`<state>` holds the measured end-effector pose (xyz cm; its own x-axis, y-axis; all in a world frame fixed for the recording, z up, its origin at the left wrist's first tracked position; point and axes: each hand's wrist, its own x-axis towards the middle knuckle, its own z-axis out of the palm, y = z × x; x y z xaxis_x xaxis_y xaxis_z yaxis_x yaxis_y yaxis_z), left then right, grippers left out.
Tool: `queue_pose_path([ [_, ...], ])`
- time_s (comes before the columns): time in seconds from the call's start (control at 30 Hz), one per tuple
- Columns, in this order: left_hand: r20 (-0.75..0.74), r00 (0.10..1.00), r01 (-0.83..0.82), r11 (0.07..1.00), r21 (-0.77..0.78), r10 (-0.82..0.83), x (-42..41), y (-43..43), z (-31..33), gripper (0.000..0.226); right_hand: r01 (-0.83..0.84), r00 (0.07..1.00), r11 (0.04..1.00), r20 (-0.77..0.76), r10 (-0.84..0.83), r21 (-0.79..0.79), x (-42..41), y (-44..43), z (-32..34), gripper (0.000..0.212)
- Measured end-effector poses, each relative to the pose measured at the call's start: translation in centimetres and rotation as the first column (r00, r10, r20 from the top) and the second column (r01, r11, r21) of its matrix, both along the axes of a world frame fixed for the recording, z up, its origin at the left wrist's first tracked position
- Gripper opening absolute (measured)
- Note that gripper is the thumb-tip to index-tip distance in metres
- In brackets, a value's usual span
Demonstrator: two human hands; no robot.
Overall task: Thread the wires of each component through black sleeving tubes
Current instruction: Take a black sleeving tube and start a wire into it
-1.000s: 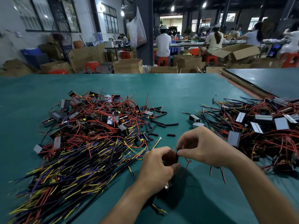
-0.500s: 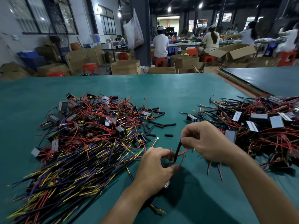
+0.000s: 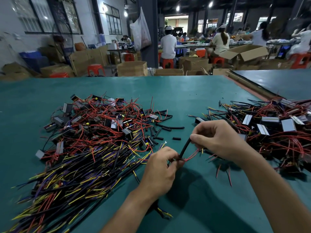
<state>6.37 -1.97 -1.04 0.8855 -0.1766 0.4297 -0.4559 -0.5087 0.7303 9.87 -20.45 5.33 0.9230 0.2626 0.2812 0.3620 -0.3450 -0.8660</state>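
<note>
Green cloth covers the wide desk (image 3: 168, 91) in a big work room, with brown cardboard boxes (image 3: 132, 68) and red plastic stools (image 3: 95, 68) far behind. Just above the near middle of the desk is a thin black sleeving tube (image 3: 185, 148), held between two hands. Its long way runs on a slant. The low end points down toward the person's left, and the high end points up and away to the right. The left hand (image 3: 161, 169) pinches the low end, where thin red wires (image 3: 192, 154) meet the tube's mouth. The right hand (image 3: 218, 140) pinches the high end between thumb and finger. The red wires bend off to the right, under the right hand. The left hand is nearer the mouth, so any push or pull should go along that slant. Short black tube pieces (image 3: 170, 127) lie beyond the hands. A heap of small grey boxes with red, yellow and black wires (image 3: 101, 128) sits to the left, and another wired heap (image 3: 277, 128) to the right.
</note>
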Motion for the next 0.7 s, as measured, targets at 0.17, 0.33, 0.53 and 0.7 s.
queue_pose_path([
  [0.17,-0.113,0.993,0.01,0.999,-0.039,-0.014,0.26,0.12,-0.48,0.009,-0.07,0.997,0.998,-0.041,0.069,-0.009,-0.04,0.25,-0.17,0.017],
  [0.33,-0.14,0.99,-0.01,0.996,-0.094,-0.004,0.45,0.21,-0.52,0.027,-0.096,0.995,0.993,-0.019,0.095,-0.068,-0.34,0.26,0.19,0.016],
  [0.53,-0.153,0.986,0.053,0.993,-0.106,-0.069,0.05,-0.16,-0.31,0.014,0.024,0.999,0.989,0.049,-0.017,-0.144,-0.68,0.96,0.26,0.012],
  [0.7,-0.171,0.981,0.063,0.986,-0.153,-0.089,0.12,0.04,-0.12,0.01,-0.015,1.0,0.988,0.02,0.018,-0.153,-0.91,0.93,0.57,0.017],
])
